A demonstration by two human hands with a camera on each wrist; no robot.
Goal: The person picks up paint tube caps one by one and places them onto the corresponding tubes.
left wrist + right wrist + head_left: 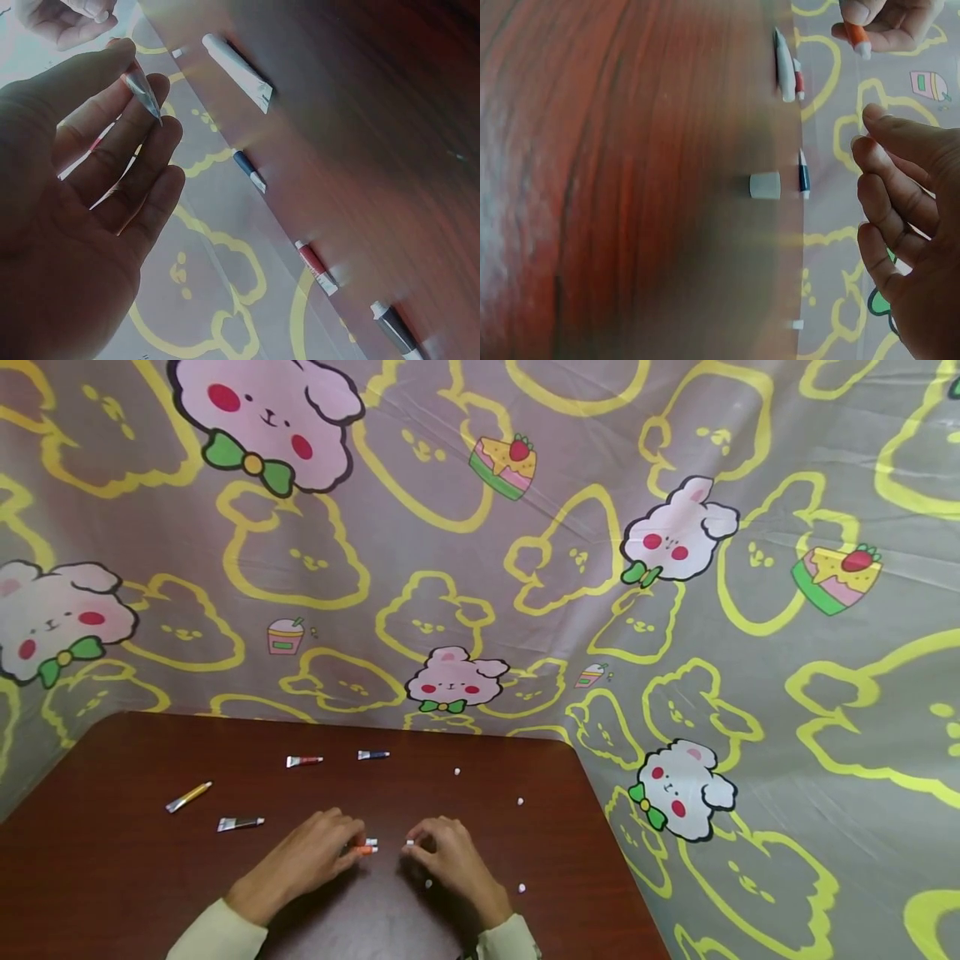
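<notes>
My left hand [322,847] pinches an orange paint tube [365,850], its white nozzle end pointing right; in the left wrist view the tube's flattened silver tail [144,94] sticks out below the thumb. Across a small gap, my right hand [450,852] holds a small white cap [409,842] between thumb and index finger. In the right wrist view that cap is hidden by the fingers. A white paint tube [238,71] lies on the table just beyond the left hand. Another white cap [428,883] rests on the table beside the right hand.
Red [304,761], dark blue [373,755], black [241,823] and yellow [189,797] paint tubes lie on the brown table [105,860] to the left and back. More white caps [521,801] are scattered at the right. Patterned cloth [450,543] hangs behind the table.
</notes>
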